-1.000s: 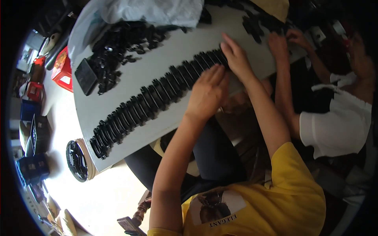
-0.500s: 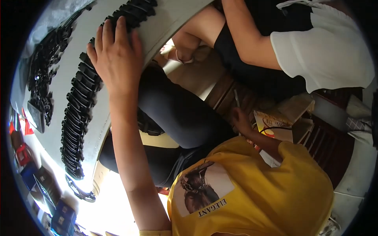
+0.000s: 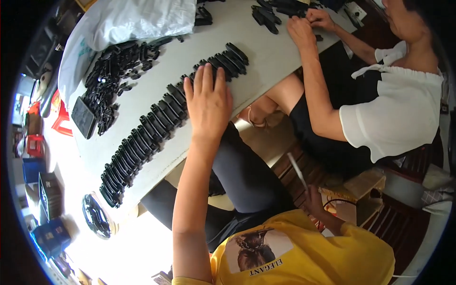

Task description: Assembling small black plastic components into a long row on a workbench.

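My left hand (image 3: 209, 104) lies over a long curved row of black plastic pieces (image 3: 152, 126) on the white table. Its fingers are stretched out and rest on the row towards its far end, covering some pieces. The pieces look like narrow clip-shaped parts, laid side by side. Low beside my right thigh, my right hand (image 3: 313, 200) is closed around a thin light-coloured rod (image 3: 297, 169) that points up and away. What kind of tool the rod is does not show.
A heap of small black parts (image 3: 111, 78) lies beyond the row, with a dark flat box (image 3: 83, 117) and a white plastic bag (image 3: 142, 21). Across to the right, a co-worker's hands (image 3: 308, 31) handle black pieces. A cardboard box (image 3: 354, 190) stands beside my right arm.
The view has shifted, so more of the table, the bag and the co-worker's hands show. My left hand stays on the row; the rod in my right hand shows more fully.
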`<state>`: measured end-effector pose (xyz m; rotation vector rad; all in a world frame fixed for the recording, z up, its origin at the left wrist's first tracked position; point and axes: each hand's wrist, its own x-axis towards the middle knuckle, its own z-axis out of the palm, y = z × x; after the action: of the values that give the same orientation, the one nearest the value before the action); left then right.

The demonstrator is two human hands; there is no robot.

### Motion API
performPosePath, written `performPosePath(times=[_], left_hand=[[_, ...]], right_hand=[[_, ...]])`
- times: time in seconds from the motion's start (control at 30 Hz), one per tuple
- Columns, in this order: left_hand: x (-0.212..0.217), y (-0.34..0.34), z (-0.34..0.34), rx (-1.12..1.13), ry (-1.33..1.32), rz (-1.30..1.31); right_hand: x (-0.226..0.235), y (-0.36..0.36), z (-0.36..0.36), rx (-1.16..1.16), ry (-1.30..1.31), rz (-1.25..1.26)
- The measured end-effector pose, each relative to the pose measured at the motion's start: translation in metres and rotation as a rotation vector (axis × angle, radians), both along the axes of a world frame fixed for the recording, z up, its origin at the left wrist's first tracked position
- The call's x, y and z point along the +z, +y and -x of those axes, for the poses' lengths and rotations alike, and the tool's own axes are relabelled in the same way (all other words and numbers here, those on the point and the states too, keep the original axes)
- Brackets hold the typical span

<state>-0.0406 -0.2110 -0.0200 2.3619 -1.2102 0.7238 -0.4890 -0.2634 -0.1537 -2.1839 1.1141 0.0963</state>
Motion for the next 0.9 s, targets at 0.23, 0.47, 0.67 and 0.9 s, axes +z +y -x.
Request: performPosePath(times=[0.23, 0.47, 0.67, 0.9], left_hand=[[-0.002, 0.001, -0.001, -0.032, 0.003, 0.006], [-0.001, -0.003, 0.0, -0.091, 0.009, 0.012], [-0.003, 0.002, -0.001, -0.082, 0.03, -0.004], [0.003, -0.003, 0.0, -0.106, 0.024, -0.011]], right_hand=[[0.162, -0.031, -0.183, 0.006, -0.686, -0.8], [0.18, -0.064, -0.276, -0.005, -0.883, -0.712], [0.162, -0.073, -0.283, -0.07, -0.853, -0.775], [0.148, -0.07, -0.271, -0.113, -0.746, -0.728]])
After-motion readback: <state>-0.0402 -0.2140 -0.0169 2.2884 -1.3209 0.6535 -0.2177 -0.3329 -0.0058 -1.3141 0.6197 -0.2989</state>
